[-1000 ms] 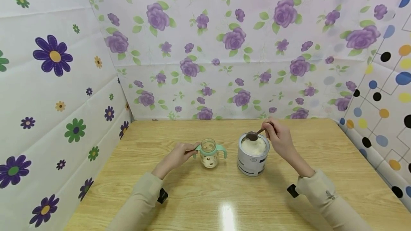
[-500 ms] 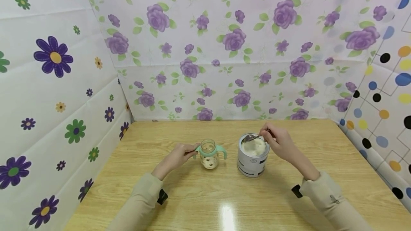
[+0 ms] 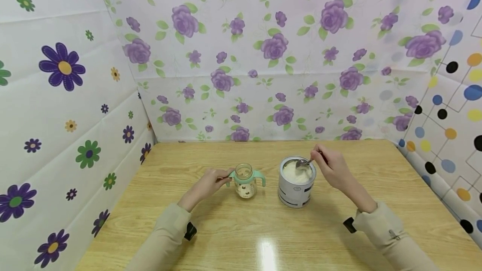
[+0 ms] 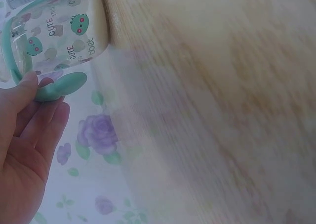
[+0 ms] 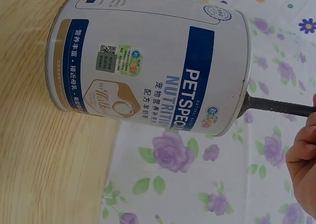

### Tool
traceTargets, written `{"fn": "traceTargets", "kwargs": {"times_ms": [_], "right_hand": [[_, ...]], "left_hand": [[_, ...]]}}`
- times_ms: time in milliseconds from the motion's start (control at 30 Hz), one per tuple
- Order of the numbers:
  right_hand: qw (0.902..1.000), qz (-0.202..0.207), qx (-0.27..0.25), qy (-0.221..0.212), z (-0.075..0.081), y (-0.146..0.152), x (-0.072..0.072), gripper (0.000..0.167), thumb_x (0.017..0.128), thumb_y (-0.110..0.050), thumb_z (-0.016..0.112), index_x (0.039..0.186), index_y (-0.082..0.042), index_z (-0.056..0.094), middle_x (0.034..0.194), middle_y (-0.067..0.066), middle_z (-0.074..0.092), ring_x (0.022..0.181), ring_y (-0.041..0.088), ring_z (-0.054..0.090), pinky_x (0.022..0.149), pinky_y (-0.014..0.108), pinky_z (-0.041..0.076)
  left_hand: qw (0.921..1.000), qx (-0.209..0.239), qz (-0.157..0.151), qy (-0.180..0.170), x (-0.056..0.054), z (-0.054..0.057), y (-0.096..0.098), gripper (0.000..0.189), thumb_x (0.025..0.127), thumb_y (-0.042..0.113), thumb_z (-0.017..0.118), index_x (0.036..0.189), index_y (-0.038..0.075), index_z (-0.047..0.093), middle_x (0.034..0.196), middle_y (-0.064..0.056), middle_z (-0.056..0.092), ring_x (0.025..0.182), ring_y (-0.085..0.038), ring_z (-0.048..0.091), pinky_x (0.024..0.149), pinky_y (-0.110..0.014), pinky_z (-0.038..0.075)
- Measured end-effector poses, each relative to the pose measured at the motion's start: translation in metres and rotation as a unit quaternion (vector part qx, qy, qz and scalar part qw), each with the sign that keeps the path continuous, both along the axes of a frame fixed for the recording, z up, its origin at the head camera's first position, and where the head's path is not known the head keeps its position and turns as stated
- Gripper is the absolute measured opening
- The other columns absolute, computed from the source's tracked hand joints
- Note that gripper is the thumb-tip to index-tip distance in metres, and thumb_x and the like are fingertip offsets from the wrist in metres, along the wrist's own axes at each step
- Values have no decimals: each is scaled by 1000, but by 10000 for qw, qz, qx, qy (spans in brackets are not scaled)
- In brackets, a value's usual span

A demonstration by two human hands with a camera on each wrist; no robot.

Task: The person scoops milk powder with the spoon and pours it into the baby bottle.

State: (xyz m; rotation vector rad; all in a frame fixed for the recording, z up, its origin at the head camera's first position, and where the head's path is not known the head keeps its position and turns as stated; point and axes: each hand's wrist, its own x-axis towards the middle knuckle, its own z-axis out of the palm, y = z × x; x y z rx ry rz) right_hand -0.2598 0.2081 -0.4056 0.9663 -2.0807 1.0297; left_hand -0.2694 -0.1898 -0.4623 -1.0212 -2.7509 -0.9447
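A clear baby bottle (image 3: 245, 185) with a mint-green collar and two handles stands uncapped on the table, pale contents inside. My left hand (image 3: 208, 183) pinches its left handle (image 4: 61, 87) between thumb and fingers. To the right is a white milk powder can (image 3: 295, 193), its top off and pale powder (image 3: 295, 175) near the rim. My right hand (image 3: 331, 168) grips the dark handle of a spoon (image 3: 302, 164), whose bowl is inside the can's mouth at the powder. In the right wrist view the spoon's dark handle (image 5: 281, 106) sticks out past the can's rim.
Bottle and can stand a short gap apart on the light wooden table (image 3: 226, 229). Flower-patterned cloth (image 3: 233, 95) hangs behind the table and at the left. A dotted cloth (image 3: 448, 137) hangs along the right side.
The spoon has shifted from the can's left side to the right across the powder, and its bowl has tilted. My right hand moved slightly right with it. The left hand and bottle stayed still.
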Motion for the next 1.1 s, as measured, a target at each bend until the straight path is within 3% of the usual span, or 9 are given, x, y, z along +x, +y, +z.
{"fn": "traceTargets", "kwargs": {"times_ms": [267,467,633,1100], "right_hand": [[9993,-105,-101,357,-1,-5,0,31,104,-19,47,75,-12,56,55,-9,41,48,-5,24,43,15,25],[9984,119,-251,498,-2,-10,1,34,104,-18,46,72,-10,55,57,-7,45,49,-5,26,44,13,27],[9972,224,-407,592,-2,-15,3,34,103,-16,48,70,-12,55,56,-8,45,49,-6,26,45,13,29],[9983,349,-454,79,-5,-24,10,30,100,2,46,72,-9,53,61,5,51,54,-4,34,51,14,39]], "left_hand": [[10000,-6,27,31,1,0,0,39,96,9,59,134,4,56,133,-17,58,99,-24,70,76,-21,57],[9999,-64,53,136,2,0,1,39,96,9,59,135,4,56,129,-17,62,94,-22,71,70,-21,56],[10000,-41,54,40,3,1,1,40,96,10,59,135,4,56,132,-16,59,99,-23,70,77,-23,58],[9999,37,26,-151,1,0,1,40,97,11,58,136,4,54,138,-17,54,116,-29,63,85,-29,58]]}}
